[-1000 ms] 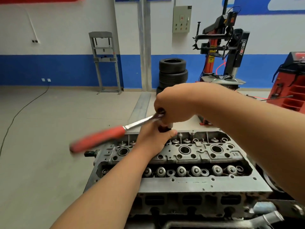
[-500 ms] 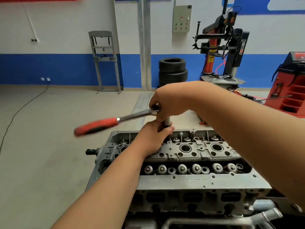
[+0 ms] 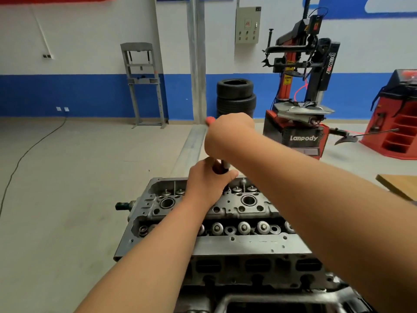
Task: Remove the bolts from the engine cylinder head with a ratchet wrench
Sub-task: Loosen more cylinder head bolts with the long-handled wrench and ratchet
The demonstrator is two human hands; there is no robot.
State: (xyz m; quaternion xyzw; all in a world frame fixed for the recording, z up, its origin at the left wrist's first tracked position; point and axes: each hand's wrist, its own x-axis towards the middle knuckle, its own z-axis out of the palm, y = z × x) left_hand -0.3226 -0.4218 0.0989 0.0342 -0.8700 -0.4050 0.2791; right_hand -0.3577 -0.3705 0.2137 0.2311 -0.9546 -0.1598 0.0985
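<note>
Stiff steel wrench (image 3: 218, 168), probably best held by its red handle toward 12 o'clock, where the right hand (image 3: 228, 134) grips; the left hand (image 3: 207, 180) clasps its head.

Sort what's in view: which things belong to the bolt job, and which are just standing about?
In the job: wrench, cylinder head, left hand, right hand.
Standing about: tyres, tyre machine, press frame, red cabinet, wall box.

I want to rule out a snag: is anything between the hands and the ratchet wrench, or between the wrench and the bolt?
Nothing visible. The right hand grips the ratchet wrench handle, and the left hand holds its lower end over the cylinder head. The bolt itself is hidden under that hand.
</note>
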